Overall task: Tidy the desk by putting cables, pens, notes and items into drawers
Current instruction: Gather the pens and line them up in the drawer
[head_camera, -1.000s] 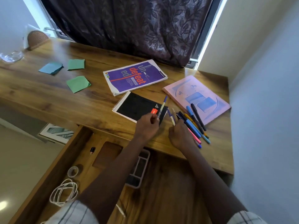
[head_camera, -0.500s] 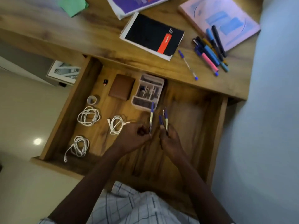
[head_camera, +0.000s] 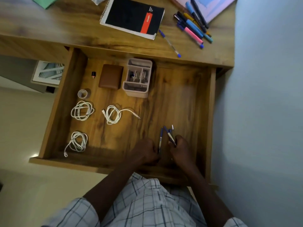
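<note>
In the open drawer [head_camera: 208,112], white cables [head_camera: 82,111] are lying coiled along its left side. Beyond the drawer's back edge, on the surface, a black notebook [head_camera: 131,15] is showing an orange label with writing too blurred to read. Near the drawer's front, the left hand [head_camera: 144,153] is pinching one blue pen [head_camera: 160,136] in curled fingers. Just beside it, the right hand [head_camera: 182,149] is gripping two more pens [head_camera: 170,136].

Both yr bare forearms reach forward and down, close together. Yr left hand [head_camera: 144,153] is curled, knuckles up, and grips one pen [head_camera: 160,139]. Yr right hand [head_camera: 182,150], just beside it, pinches a pen bunch [head_camera: 170,136]. The hands are not touching.
</note>
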